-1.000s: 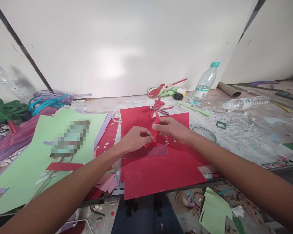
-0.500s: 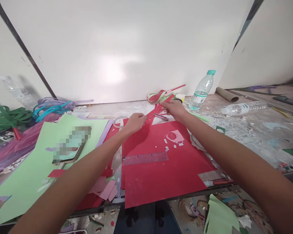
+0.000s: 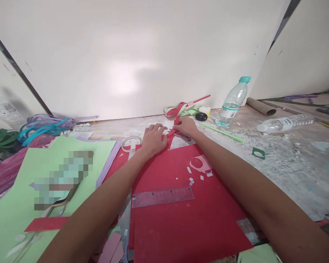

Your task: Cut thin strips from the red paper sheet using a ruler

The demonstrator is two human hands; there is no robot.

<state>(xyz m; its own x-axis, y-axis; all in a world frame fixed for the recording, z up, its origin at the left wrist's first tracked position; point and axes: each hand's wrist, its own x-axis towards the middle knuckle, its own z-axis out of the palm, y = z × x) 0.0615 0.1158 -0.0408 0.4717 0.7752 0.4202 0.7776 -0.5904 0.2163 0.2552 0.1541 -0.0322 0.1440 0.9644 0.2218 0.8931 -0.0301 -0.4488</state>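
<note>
My right hand (image 3: 186, 127) pinches red paper strips (image 3: 177, 121) just beyond the far edge of a large red paper sheet (image 3: 178, 223). Close by on its left, my left hand (image 3: 155, 139) has its fingers bent, and a bit of red strip shows between thumb and forefinger. A small cutter knife (image 3: 182, 136) lies under the right hand, partly covered. On the red sheet rest a clear ruler (image 3: 163, 197), a pink paper piece with a round hole (image 3: 205, 166) and several small scraps. Left of my left hand lies a roll of tape (image 3: 131, 143).
A water bottle (image 3: 233, 102) stands by the white wall, and another bottle (image 3: 285, 123) lies on its side near a cardboard tube (image 3: 261, 106). A blurred-out phone (image 3: 68, 179) lies on green paper (image 3: 13, 190). Curled paper strips (image 3: 178, 109) and a black-lidded container (image 3: 201, 116) sit behind.
My hands have come closer together, with the right moving left and the red strips gathered between them. The camera view has shifted, so the red sheet appears nearer and lower.
</note>
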